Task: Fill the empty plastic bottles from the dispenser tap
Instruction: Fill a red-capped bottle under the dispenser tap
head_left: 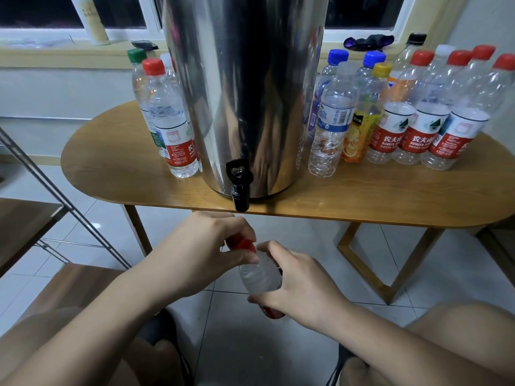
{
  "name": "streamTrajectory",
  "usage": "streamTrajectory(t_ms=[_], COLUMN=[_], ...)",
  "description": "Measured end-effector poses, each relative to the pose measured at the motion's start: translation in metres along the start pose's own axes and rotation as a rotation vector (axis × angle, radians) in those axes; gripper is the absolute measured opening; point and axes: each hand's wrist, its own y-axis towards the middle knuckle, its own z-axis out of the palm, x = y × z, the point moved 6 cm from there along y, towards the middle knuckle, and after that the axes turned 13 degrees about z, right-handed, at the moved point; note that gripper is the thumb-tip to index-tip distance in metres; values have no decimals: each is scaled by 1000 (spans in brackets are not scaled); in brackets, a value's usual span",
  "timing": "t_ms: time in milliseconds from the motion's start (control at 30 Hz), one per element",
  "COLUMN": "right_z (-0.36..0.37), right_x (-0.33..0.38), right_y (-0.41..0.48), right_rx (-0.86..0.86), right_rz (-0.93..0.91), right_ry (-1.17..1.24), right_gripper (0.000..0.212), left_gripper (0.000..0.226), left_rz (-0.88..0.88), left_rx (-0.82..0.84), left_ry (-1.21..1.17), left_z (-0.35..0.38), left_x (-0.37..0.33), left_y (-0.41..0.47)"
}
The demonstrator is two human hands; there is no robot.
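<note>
Plastic bottle (260, 277), clear and tilted, held low over the floor in front of the counter (362, 196) edge. The left hand (206, 246) reaches in from the left, its fingers pinching the red cap (245, 244). The right hand (301, 291) wraps curled fingers round the body. Its contents cannot be told. Just above, the black tap (239, 188) juts from a steel dispenser (250, 93). Capped bottles stand either side: a few on the left (170, 121), many empty-looking ones on the right (418, 121).

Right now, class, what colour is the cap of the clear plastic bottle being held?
Red plastic cap, clearest in the head view.
</note>
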Motion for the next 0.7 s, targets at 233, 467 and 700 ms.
streamTrajectory(t_ms=[233,467,700], right_z=[-4,-4,-6], right_x=[-1,0,1], right_y=[-1,-1,-1], right_rx=[-19,-1,-16], right_rz=[12,8,-1], right_ry=[40,51,34], right_gripper=[74,76,73], left_gripper=[33,30,45], left_rz=[80,49,-22], left_rx=[75,-26,-64], left_ry=[-54,-23,36], left_z=[0,-6,-6], left_x=[-6,-2,4], left_y=[1,-1,-2])
